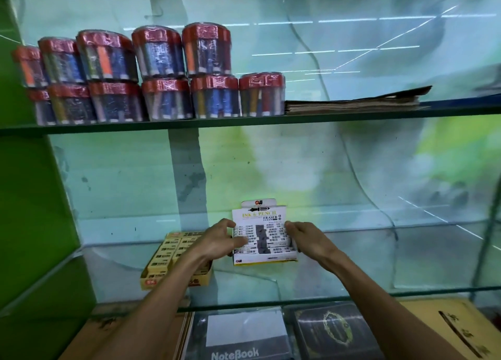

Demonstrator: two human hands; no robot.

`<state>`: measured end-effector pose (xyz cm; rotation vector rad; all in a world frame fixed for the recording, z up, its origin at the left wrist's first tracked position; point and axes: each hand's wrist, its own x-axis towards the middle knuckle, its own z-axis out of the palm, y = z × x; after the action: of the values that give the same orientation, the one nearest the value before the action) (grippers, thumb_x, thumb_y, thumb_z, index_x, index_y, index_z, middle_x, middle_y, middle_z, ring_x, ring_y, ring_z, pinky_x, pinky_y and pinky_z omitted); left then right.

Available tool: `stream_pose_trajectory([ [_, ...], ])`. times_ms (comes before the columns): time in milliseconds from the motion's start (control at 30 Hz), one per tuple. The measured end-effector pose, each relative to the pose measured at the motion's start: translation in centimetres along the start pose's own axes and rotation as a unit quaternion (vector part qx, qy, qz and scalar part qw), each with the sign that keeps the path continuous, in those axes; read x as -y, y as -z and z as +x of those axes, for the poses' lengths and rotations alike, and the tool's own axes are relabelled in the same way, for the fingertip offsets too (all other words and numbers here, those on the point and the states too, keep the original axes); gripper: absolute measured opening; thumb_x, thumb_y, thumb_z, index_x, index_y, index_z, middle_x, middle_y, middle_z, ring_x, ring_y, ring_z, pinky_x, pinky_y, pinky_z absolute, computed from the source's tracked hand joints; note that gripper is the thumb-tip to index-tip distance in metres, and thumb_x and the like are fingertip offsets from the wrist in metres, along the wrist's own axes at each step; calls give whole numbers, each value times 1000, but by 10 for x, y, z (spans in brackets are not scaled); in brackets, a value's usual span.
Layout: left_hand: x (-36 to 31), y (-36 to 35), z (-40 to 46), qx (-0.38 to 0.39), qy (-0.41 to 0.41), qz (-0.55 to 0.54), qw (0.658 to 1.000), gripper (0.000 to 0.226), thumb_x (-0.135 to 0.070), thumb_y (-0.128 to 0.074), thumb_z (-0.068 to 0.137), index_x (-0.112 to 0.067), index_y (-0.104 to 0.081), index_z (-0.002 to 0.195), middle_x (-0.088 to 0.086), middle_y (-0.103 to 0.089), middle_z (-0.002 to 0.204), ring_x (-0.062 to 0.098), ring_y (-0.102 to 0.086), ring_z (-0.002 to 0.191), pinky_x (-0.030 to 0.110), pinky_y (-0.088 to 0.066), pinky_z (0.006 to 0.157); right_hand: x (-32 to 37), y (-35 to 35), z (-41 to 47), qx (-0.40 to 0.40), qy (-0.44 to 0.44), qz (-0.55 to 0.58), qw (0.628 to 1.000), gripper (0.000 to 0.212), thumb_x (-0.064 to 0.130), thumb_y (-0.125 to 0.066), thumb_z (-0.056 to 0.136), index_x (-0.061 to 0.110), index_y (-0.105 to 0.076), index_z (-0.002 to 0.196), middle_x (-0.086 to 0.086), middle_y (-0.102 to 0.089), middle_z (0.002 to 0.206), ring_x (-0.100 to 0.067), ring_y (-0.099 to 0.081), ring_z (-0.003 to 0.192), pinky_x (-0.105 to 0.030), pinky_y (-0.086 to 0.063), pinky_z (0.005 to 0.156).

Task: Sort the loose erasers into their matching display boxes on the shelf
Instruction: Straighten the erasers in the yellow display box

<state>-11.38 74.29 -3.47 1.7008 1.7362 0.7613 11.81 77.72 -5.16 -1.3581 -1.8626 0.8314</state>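
While both hands clasp the white eraser box [264,240] — left hand [219,236] at its nine o'clock, right hand [303,236] at three — its rows look full. Yellow eraser box [173,259] sits at eight o'clock, also stocked; no loose erasers show — sorting seems nearly done.

Both hands, left grip [221,236] and right grip [303,237], clasp the white eraser box [261,240] beside the yellow eraser box [168,256].

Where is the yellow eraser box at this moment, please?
The yellow eraser box sits on the middle glass shelf, lower left of centre in the head view, left of the white eraser box, partly behind the left forearm.
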Motion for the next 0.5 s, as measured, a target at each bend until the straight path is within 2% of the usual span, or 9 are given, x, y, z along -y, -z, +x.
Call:
stream_pose_trajectory([
  [100,2,0,3,0,-4,-16,1000,69,-35,-78,81,-17,-41,136,6,-69,111,20,-68,98,37,-53,93,1,-4,2,-2,19,-64,998,44,42,-44,100,5,-60,82,-13,-68,86,-22,-56,75,-31,-38,66],
  [200,3,0,6,-8,-9,15,1000,80,-38,-85,70,-21,-42,135,7,-68,112,23,-67,101,41,-51,96,5,-6,2,11,18,-91,996,29,41,-66,86,17,-70,101,1,-73,97,-14,-66,81,-24,-47,63],
  [267,3,1,9,-15,-13,24,999,80,-34,-86,69,-21,-43,135,5,-70,108,22,-68,97,41,-53,94,5,-5,4,20,16,-97,995,30,37,-75,79,20,-70,103,5,-73,102,-12,-68,84,-21,-51,64],
  [400,1,1,10,-22,-18,53,998,73,-26,-83,74,-20,-44,135,2,-71,104,17,-70,89,34,-56,86,6,0,12,17,22,-126,992,36,34,-81,74,14,-71,102,0,-74,108,-14,-69,91,-30,-56,79],
  [500,0,1,11,-29,-22,68,997,69,-25,-81,77,-19,-44,135,0,-71,100,15,-70,85,29,-55,78,9,3,15,17,8,-134,991,41,35,-85,71,9,-72,99,-3,-75,102,-16,-69,89,-34,-56,82],
])
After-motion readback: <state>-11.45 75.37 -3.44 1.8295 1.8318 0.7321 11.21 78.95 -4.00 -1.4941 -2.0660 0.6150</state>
